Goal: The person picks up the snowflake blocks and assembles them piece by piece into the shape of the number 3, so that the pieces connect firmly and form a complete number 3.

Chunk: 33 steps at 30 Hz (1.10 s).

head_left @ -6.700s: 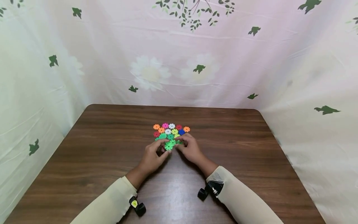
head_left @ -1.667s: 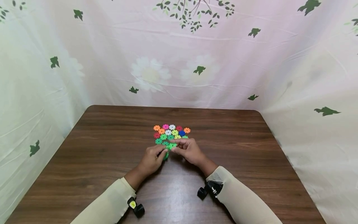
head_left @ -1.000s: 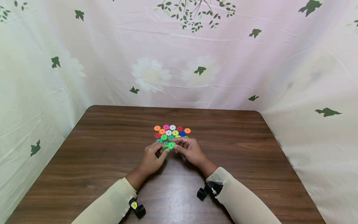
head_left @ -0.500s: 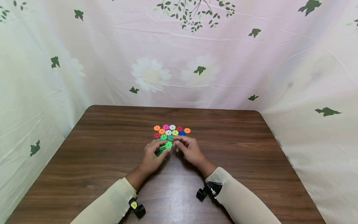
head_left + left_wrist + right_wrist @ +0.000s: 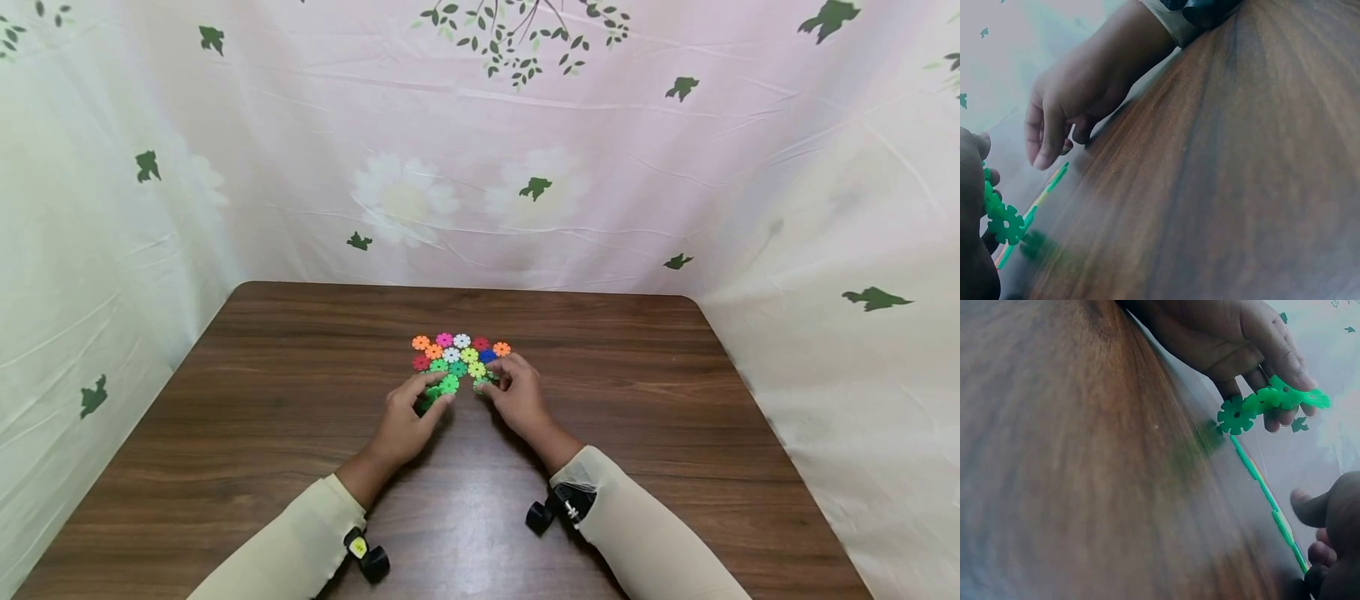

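Note:
My left hand (image 5: 405, 417) pinches a short chain of interlocked green flower-shaped plastic discs (image 5: 448, 384) between thumb and fingers, just above the table. In the right wrist view that chain (image 5: 1266, 400) hangs from the left fingers, one disc turned edgewise to another. My right hand (image 5: 521, 402) is over the right side of the laid-out discs, thumb and forefinger apart beside a green disc (image 5: 481, 384). The left wrist view shows the right hand (image 5: 1079, 100) with fingers bent downward and no disc between them.
Rows of loose flower discs (image 5: 452, 355) in orange, pink, white, red, yellow, blue and green lie flat beyond the hands. They rest on a brown wooden table (image 5: 315, 358). A patterned cloth (image 5: 450, 125) hangs behind it and at both sides.
The right hand has let go of the green chain and moved right towards the loose green discs. The left hand keeps the chain, which it has drawn slightly left.

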### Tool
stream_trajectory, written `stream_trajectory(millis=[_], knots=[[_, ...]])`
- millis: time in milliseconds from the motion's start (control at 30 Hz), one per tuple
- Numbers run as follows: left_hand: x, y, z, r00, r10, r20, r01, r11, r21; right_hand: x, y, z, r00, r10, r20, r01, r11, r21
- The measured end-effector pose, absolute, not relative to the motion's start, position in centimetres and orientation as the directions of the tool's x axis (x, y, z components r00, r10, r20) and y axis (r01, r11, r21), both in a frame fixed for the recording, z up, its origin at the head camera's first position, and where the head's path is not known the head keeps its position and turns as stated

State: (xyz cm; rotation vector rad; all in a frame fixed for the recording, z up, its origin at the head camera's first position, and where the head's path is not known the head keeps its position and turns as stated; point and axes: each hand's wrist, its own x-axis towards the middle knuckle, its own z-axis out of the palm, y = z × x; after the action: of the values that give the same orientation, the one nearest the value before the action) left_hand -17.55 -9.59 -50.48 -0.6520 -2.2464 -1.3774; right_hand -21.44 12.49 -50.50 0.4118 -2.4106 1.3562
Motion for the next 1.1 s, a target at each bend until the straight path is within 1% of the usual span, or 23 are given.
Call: stream_trajectory(millis=[233, 333, 567, 767, 900, 1033, 1100], knots=[[-17.6, -9.6, -50.6, -0.809, 0.174, 0.562, 0.578, 0.412, 0.704, -21.3, 12.6, -50.1, -0.933, -0.101, 0.345, -0.330, 0.621, -0.711], [-17.6, -9.6, -50.5, -0.806, 0.184, 0.563, 0.583, 0.413, 0.699, -21.2, 12.6, -49.9, -0.941, -0.123, 0.314, -0.315, 0.656, -0.686], [-17.4, -9.6, -50.2, -0.802, 0.203, 0.562, 0.592, 0.393, 0.703, -21.1, 12.4, -49.4, -0.954, -0.145, 0.263, -0.291, 0.660, -0.693], [-17.6, -9.6, -50.4, -0.801, 0.208, 0.562, 0.595, 0.383, 0.707, -21.0, 12.4, -49.1, -0.961, -0.146, 0.236, -0.275, 0.621, -0.735], [-17.6, -9.7, -50.5, -0.799, 0.207, 0.565, 0.597, 0.387, 0.702, -21.0, 12.4, -49.3, -0.960, -0.148, 0.238, -0.280, 0.554, -0.784], [-17.5, -9.6, -50.4, -0.796, 0.211, 0.568, 0.601, 0.390, 0.698, -20.9, 12.3, -49.6, -0.941, -0.152, 0.303, -0.339, 0.452, -0.825], [-17.6, -9.6, -50.4, -0.793, 0.212, 0.571, 0.604, 0.392, 0.694, -20.8, 12.2, -49.7, -0.925, -0.153, 0.349, -0.381, 0.378, -0.844]])
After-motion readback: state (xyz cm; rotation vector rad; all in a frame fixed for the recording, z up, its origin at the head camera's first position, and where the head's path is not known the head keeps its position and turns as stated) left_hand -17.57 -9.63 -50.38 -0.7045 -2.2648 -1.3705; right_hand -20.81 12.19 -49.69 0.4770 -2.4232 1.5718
